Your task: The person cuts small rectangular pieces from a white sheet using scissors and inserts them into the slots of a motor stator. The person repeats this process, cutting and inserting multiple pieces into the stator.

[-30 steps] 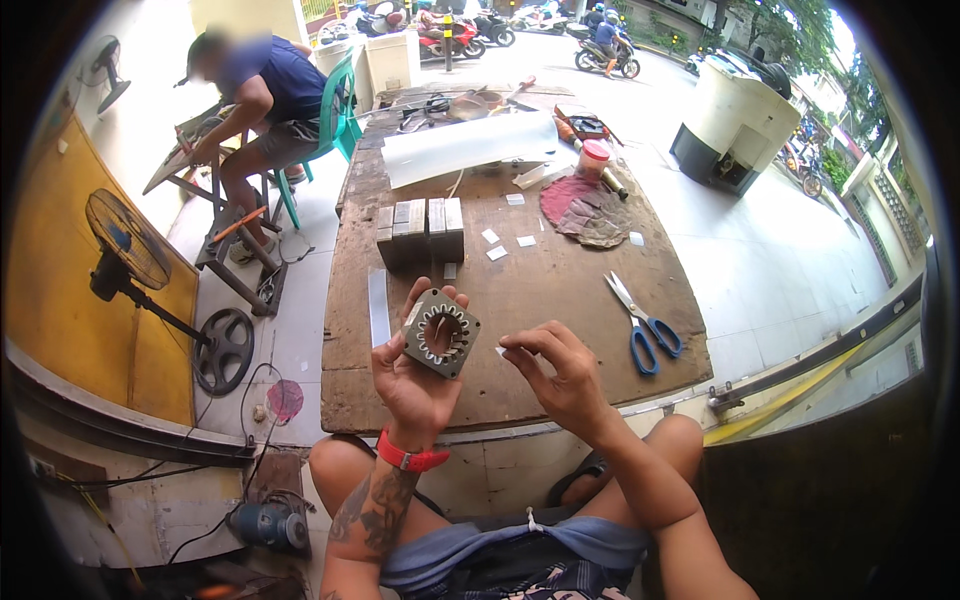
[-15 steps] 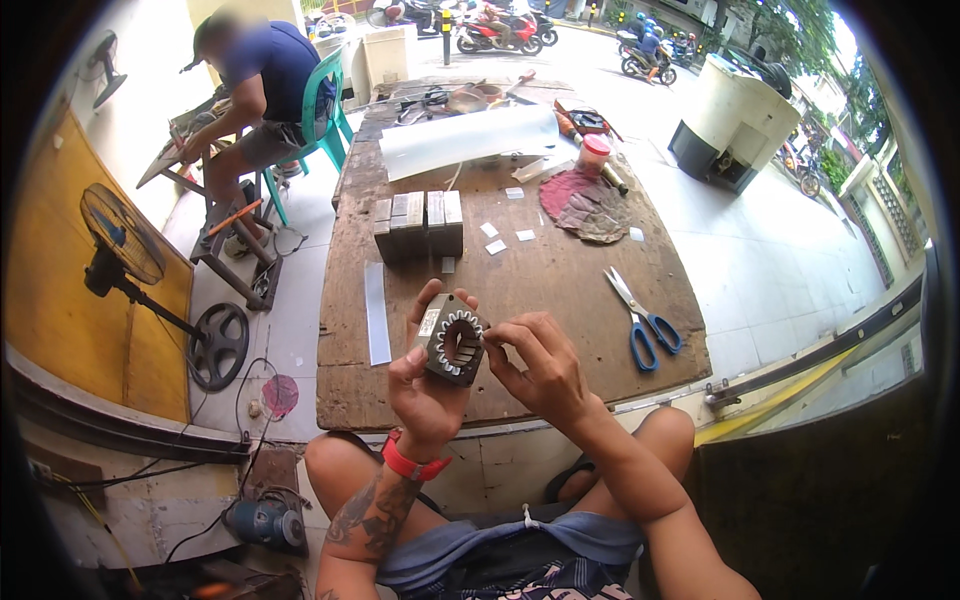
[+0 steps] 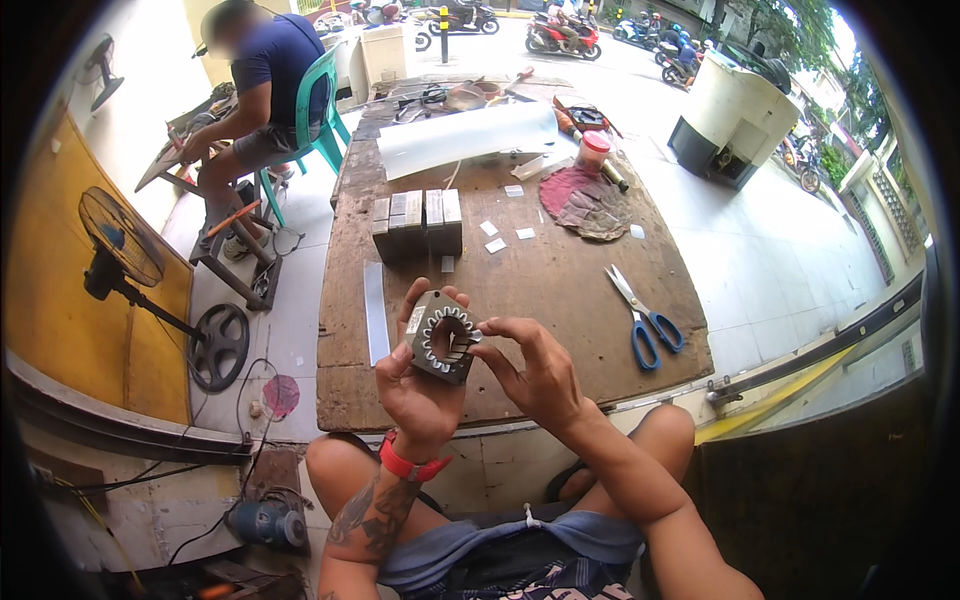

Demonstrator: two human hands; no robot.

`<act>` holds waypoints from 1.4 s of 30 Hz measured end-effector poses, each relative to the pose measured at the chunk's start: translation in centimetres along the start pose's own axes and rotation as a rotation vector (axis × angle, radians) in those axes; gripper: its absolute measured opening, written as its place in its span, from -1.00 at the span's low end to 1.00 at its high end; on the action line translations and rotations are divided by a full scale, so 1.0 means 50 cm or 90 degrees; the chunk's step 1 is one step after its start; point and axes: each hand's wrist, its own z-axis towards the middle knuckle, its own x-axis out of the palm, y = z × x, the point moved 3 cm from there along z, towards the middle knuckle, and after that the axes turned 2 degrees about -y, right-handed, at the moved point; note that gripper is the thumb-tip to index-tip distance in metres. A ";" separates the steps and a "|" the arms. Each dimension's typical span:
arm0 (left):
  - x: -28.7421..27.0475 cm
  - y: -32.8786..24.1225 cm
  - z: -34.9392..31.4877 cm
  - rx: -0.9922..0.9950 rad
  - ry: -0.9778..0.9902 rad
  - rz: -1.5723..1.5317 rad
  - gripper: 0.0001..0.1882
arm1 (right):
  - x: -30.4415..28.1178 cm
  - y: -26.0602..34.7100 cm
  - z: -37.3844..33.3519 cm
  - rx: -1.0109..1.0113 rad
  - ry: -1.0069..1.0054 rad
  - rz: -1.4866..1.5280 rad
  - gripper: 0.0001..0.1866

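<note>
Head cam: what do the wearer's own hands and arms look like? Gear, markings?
Left hand: no glove, red wristband at the wrist, dark tattoos along the left forearm. Right hand: no glove; right forearm shows no band or clear markings. No sleeves on either forearm.

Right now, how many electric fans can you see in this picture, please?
2: a standing fan at the left, and a smaller fan farther back, near the upper left edge. Others may be hidden.

Head-worn fisheye view, from above, fairly near, facing down and forward across a wooden table (image 3: 540, 295)
</note>
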 end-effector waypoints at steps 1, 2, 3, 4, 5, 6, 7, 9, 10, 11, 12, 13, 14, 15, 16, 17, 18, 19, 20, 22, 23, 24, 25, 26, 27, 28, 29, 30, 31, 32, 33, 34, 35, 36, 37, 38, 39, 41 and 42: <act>-0.003 -0.002 0.002 -0.004 -0.006 -0.025 -0.20 | 0.005 0.004 -0.002 -0.005 0.025 -0.051 -0.52; -0.006 -0.003 0.004 -0.007 -0.010 -0.044 -0.22 | 0.005 0.010 -0.004 -0.036 0.031 -0.088 -0.54; -0.010 -0.005 0.007 -0.022 -0.015 -0.087 -0.23 | 0.005 0.015 -0.006 -0.068 0.037 -0.125 -0.56; -0.014 -0.010 0.012 -0.037 -0.019 -0.122 -0.24 | 0.000 0.013 -0.004 -0.058 0.043 -0.138 -0.58; -0.017 -0.014 0.015 -0.051 -0.013 -0.165 -0.25 | -0.010 0.005 0.000 -0.047 0.050 -0.150 -0.60; -0.021 -0.015 0.016 -0.057 -0.032 -0.172 -0.26 | -0.020 -0.008 0.005 -0.023 0.071 -0.174 -0.62; -0.024 -0.016 0.018 -0.062 -0.039 -0.188 -0.27 | -0.035 -0.028 0.013 0.035 0.032 -0.138 -0.62; -0.029 -0.018 0.023 -0.068 -0.051 -0.201 -0.29 | -0.069 -0.097 0.047 0.141 0.000 -0.148 -0.66; -0.032 -0.021 0.024 -0.069 -0.061 -0.198 -0.30 | -0.087 -0.137 0.066 0.185 -0.006 -0.184 -0.68; -0.033 -0.024 0.027 -0.072 -0.038 -0.209 -0.30 | -0.103 -0.176 0.084 0.220 0.004 -0.189 -0.70; -0.037 -0.028 0.029 -0.087 -0.052 -0.215 -0.32 | -0.116 -0.214 0.099 0.267 0.011 -0.198 -0.72; -0.040 -0.034 0.031 -0.102 -0.037 -0.236 -0.33 | -0.120 -0.247 0.115 0.264 0.025 -0.223 -0.72; -0.042 -0.034 0.033 -0.110 -0.036 -0.238 -0.35 | -0.122 -0.277 0.129 0.270 0.039 -0.247 -0.73; -0.043 -0.032 0.035 -0.106 -0.030 -0.180 -0.35 | -0.121 -0.305 0.140 0.298 0.058 -0.274 -0.73; -0.045 -0.032 0.036 -0.092 -0.037 -0.103 -0.35 | -0.115 -0.324 0.154 0.264 0.055 -0.294 -0.74; -0.046 -0.033 0.036 -0.076 -0.040 -0.028 -0.34 | -0.104 -0.340 0.166 0.252 0.056 -0.318 -0.75; -0.047 -0.032 0.035 -0.083 -0.059 -0.012 -0.35 | -0.091 -0.352 0.172 0.245 0.054 -0.341 -0.75; -0.046 -0.031 0.034 -0.088 -0.070 0.002 -0.35 | -0.076 -0.361 0.176 0.228 0.078 -0.374 -0.76; -0.044 -0.028 0.033 -0.093 -0.080 0.015 -0.34 | -0.066 -0.368 0.178 0.219 0.097 -0.411 -0.76; -0.037 -0.026 0.032 -0.098 -0.088 0.018 -0.30 | -0.056 -0.373 0.176 0.211 0.122 -0.446 -0.77; -0.033 -0.026 0.032 -0.096 -0.087 0.008 -0.30 | -0.056 -0.368 0.168 0.213 0.128 -0.443 -0.78; -0.030 -0.028 0.030 -0.093 -0.087 -0.001 -0.29 | -0.055 -0.357 0.158 0.219 0.135 -0.442 -0.79; -0.028 -0.031 0.029 -0.088 -0.089 0.001 -0.29 | -0.055 -0.339 0.144 0.204 0.159 -0.420 -0.78; -0.027 -0.032 0.027 -0.082 -0.092 0.002 -0.28 | -0.057 -0.313 0.122 0.192 0.184 -0.403 -0.78; -0.026 -0.033 0.027 -0.068 -0.087 0.003 -0.28 | -0.054 -0.284 0.099 0.207 0.218 -0.385 -0.77; -0.028 -0.034 0.026 -0.065 -0.095 0.008 -0.30 | -0.048 -0.241 0.071 0.145 0.243 -0.368 -0.74; -0.029 -0.035 0.026 -0.056 -0.094 0.012 -0.31 | -0.044 -0.196 0.038 0.110 0.275 -0.350 -0.71; -0.028 -0.037 0.026 -0.034 -0.076 0.012 -0.33 | -0.042 -0.145 0.004 0.059 0.287 -0.342 -0.66; -0.031 -0.038 0.027 -0.031 -0.091 0.021 -0.39 | -0.041 -0.097 -0.024 -0.008 0.291 -0.335 -0.61; -0.031 -0.039 0.028 -0.013 -0.090 0.023 -0.44 | -0.043 -0.064 -0.043 -0.021 0.305 -0.335 -0.58; -0.032 -0.041 0.028 0.001 -0.094 0.027 -0.49 | -0.045 -0.035 -0.061 -0.046 0.313 -0.334 -0.56; -0.032 -0.045 0.029 -0.006 -0.087 -0.029 -0.49 | -0.043 -0.013 -0.075 -0.074 0.320 -0.338 -0.53; -0.032 -0.049 0.030 -0.016 -0.081 -0.084 -0.47 | -0.042 0.002 -0.086 -0.081 0.334 -0.338 -0.52; -0.033 -0.052 0.033 -0.024 -0.092 -0.134 -0.42 | -0.043 0.011 -0.095 -0.093 0.350 -0.344 -0.51; -0.032 -0.054 0.035 -0.022 -0.088 -0.129 -0.35 | -0.043 0.017 -0.103 -0.106 0.367 -0.348 -0.51; -0.033 -0.054 0.036 -0.018 -0.104 -0.118 -0.28 | -0.042 0.023 -0.109 -0.135 0.365 -0.361 -0.60; -0.033 -0.053 0.036 -0.014 -0.114 -0.108 -0.21 | -0.041 0.026 -0.114 -0.159 0.375 -0.361 -0.63; -0.036 -0.053 0.036 -0.024 -0.119 -0.108 -0.24 | -0.041 0.035 -0.117 -0.216 0.357 -0.351 -0.69; -0.037 -0.052 0.037 -0.029 -0.126 -0.105 -0.26 | -0.040 0.038 -0.114 -0.165 0.334 -0.272 -0.73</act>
